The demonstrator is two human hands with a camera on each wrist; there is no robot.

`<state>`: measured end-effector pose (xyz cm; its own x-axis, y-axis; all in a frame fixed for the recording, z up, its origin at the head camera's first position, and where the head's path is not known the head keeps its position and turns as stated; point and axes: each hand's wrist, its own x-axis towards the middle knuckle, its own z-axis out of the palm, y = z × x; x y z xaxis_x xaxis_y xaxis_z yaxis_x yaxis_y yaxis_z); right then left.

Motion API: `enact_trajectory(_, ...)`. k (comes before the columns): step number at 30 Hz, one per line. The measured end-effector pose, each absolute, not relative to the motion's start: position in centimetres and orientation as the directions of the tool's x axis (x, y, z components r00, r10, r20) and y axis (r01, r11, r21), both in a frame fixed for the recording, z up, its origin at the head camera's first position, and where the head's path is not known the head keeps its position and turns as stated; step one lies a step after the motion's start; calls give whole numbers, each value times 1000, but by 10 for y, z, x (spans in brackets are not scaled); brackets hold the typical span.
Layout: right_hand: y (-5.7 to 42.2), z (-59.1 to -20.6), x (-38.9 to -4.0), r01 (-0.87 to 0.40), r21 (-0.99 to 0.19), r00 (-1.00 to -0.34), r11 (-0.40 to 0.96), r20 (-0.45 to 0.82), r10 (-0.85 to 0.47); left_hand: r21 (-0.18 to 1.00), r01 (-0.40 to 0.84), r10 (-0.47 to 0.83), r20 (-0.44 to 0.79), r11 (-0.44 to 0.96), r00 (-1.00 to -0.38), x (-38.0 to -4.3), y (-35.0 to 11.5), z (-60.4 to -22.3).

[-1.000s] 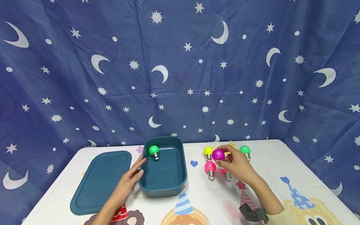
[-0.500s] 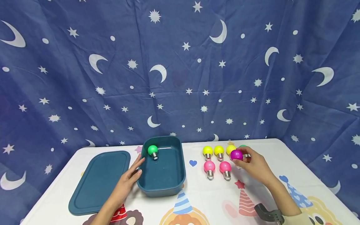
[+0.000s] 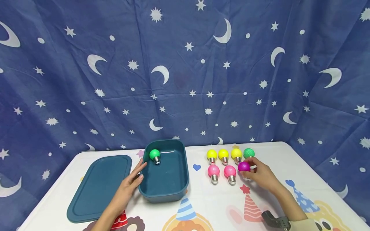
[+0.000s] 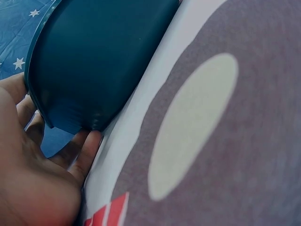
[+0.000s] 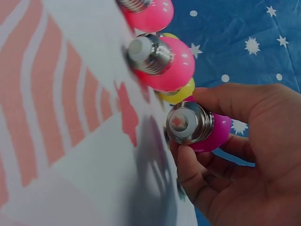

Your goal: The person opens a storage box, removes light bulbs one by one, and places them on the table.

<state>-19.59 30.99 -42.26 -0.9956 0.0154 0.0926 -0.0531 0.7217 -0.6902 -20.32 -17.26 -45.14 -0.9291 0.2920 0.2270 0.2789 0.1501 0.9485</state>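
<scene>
My right hand [image 3: 261, 175] pinches a purple light bulb [image 3: 244, 166] between thumb and fingers, right beside the pink bulbs. In the right wrist view, the purple bulb's metal screw base [image 5: 188, 125] faces the camera, close to the tablecloth. With its fingers fairly straight, my left hand [image 3: 127, 189] touches the left side of a dark teal box [image 3: 185, 183]. One green bulb [image 3: 154, 154] lies inside that box near its back left corner. The left wrist view has the fingertips against the box wall [image 4: 94, 61].
Three yellow bulbs [image 3: 223, 154] and a green bulb [image 3: 249, 153] form a back row at the right. Two pink bulbs [image 3: 230, 171] lie in front. A teal lid [image 3: 101, 186] rests left of the box. A starry blue curtain [image 3: 179, 80] hangs behind the table.
My right hand has carried the purple bulb rightward and lowered it to the right end of the pink row. The left hand stays at the box. The head view has shifted slightly.
</scene>
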Motion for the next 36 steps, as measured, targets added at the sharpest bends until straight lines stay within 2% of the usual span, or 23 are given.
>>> enact_trajectory(36, 310, -431, -198, 9, -673, -999, 740, 19, 30, 943, 292, 286, 240, 157, -928, -204, -173, -454)
